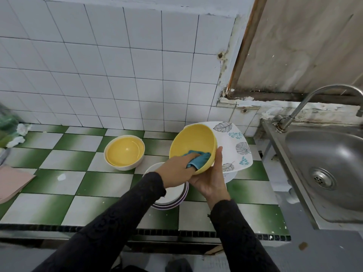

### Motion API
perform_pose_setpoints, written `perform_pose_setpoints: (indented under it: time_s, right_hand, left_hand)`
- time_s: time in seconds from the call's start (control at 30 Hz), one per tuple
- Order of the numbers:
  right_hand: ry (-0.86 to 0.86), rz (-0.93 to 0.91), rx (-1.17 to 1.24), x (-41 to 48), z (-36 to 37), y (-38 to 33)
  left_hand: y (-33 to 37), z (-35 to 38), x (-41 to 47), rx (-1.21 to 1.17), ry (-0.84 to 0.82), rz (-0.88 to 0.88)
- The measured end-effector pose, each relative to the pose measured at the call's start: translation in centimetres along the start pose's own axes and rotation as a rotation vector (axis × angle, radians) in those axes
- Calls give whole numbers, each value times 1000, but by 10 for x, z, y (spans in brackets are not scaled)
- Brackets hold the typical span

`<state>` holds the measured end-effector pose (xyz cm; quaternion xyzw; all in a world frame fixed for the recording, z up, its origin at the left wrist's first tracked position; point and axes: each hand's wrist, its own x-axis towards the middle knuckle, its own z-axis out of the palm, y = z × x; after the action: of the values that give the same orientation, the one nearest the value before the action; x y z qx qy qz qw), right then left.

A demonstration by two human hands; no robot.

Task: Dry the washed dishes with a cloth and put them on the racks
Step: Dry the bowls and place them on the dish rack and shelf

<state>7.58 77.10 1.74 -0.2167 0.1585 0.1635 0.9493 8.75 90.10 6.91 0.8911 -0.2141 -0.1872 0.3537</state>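
A yellow bowl (pixel 193 142) is tilted toward me above the counter. My right hand (pixel 211 178) cups it from below, thumb up along its right rim. Inside the bowl, my left hand (pixel 175 170) grips a teal cloth (pixel 199 159) and presses it against the lower wall. A second yellow bowl with a white outside (pixel 124 152) stands upright on the counter to the left. A white square plate with leaf prints (pixel 233 146) lies behind the held bowl. Under my left wrist sits a stack of white bowls with purple rims (pixel 172 197), partly hidden.
The green and white checkered counter (pixel 78 185) ends at a tiled wall. A steel sink (pixel 324 167) with a curved tap (pixel 306 103) lies to the right. A pink flat item (pixel 11 181) and crumpled wrappings (pixel 13 134) sit at the left edge.
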Motion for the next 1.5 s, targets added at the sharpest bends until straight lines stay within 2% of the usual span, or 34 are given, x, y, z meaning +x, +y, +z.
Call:
perform_pose_setpoints:
  time_s: [0.1, 0.23, 0.3, 0.43, 0.53, 0.6, 0.77, 0.93, 1.0, 1.1, 1.17, 1.27, 1.4, 1.5]
  right_hand:
    - [71, -24, 9, -1, -4, 1]
    - [49, -35, -20, -6, -6, 3]
    - [-4, -49, -24, -6, -4, 3]
    - [-11, -100, 34, -6, -2, 4]
    - [40, -142, 58, -8, -1, 6]
    - [51, -200, 35, -12, 2, 6]
    - [74, -289, -37, -39, 15, 1]
    - [307, -440, -342, -67, 20, -7]
    - [429, -504, -416, -84, 19, -9]
    - [606, -601, -456, -112, 10, -13]
    - [700, -678, -478, -135, -1, -20]
    - [823, -765, -523, -164, -16, -31]
    - [950, -891, -527, -212, -36, -51]
    - [1037, -949, -517, -246, -48, -73]
  left_hand:
    - [0, -4, -4, -107, -46, 16]
    - [-1, -15, -4, -427, -55, -39]
    - [-11, -22, -2, -687, 22, -143]
    - [-18, -30, -2, -1375, 201, -157]
    - [-27, -35, -2, -1581, 321, -155]
    - [-35, -33, -1, -1468, 386, -165]
    - [-34, -30, -1, -838, 477, -63]
    - [-16, -19, 10, -417, 504, 90]
    - [-7, -11, 14, -357, 456, 143]
    - [16, -2, 22, -299, 360, 130]
    - [43, 9, 26, -261, 303, 199]
    - [75, 23, 27, -281, 257, 296]
    - [126, 57, 34, -302, 91, 393]
    - [165, 93, 44, -281, 38, 451]
